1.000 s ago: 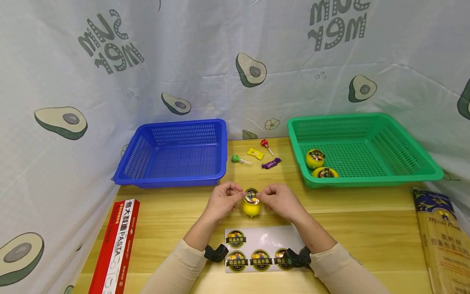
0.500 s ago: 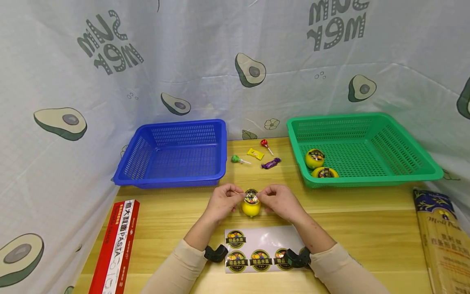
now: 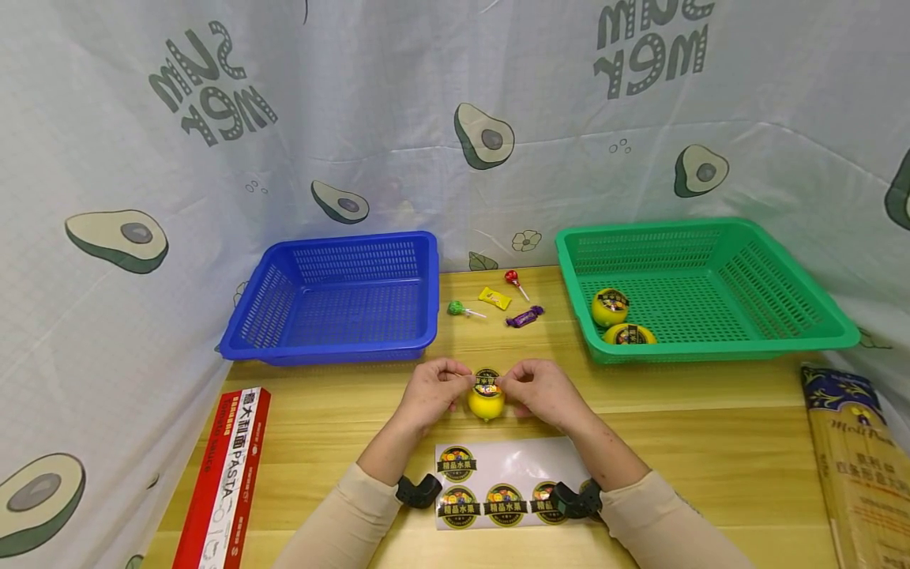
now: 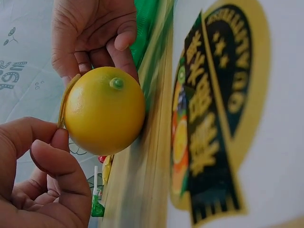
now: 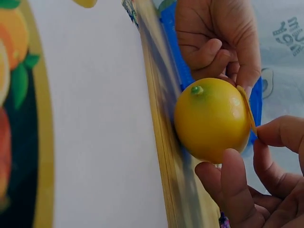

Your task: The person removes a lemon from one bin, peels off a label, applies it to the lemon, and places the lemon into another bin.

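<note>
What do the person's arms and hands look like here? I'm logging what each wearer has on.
Both hands, left hand and right hand, are bare: no gloves, no rings visible. Long cream sleeves cover both forearms down to the wrists. A small black camera mount sits at the left wrist, and a matching one at the right.

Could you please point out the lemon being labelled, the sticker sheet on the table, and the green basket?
lemon (image 3: pixel 486 404), head view, on its yellow side below the sticker.
sticker sheet (image 3: pixel 526 455), head view, on its bare white backing.
green basket (image 3: pixel 718 348), head view, on its front rim.
</note>
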Tool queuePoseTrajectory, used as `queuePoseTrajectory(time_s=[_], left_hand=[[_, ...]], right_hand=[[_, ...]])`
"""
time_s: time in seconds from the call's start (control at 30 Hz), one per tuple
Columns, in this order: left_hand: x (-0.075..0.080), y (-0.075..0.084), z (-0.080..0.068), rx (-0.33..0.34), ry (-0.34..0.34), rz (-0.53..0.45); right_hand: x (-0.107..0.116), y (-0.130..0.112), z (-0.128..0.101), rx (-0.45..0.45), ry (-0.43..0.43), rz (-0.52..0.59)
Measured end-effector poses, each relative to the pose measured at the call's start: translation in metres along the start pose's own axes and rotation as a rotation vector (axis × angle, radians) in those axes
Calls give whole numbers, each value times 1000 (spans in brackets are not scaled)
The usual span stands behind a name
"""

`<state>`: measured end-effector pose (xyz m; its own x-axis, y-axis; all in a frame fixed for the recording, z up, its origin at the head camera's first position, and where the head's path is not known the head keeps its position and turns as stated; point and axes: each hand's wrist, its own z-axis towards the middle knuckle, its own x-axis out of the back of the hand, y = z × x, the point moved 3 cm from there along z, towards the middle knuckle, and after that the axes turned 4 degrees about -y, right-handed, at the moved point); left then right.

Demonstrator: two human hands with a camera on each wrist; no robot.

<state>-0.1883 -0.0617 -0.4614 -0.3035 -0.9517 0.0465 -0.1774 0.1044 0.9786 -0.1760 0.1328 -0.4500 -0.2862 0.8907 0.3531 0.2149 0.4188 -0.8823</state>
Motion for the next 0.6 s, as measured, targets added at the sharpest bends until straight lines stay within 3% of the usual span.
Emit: queuePoseTrajectory(time_s=[0.6], left_hand=[[-3, 0, 2, 21, 8, -26]], right_hand=[[-2, 0, 0, -24, -47, 42]])
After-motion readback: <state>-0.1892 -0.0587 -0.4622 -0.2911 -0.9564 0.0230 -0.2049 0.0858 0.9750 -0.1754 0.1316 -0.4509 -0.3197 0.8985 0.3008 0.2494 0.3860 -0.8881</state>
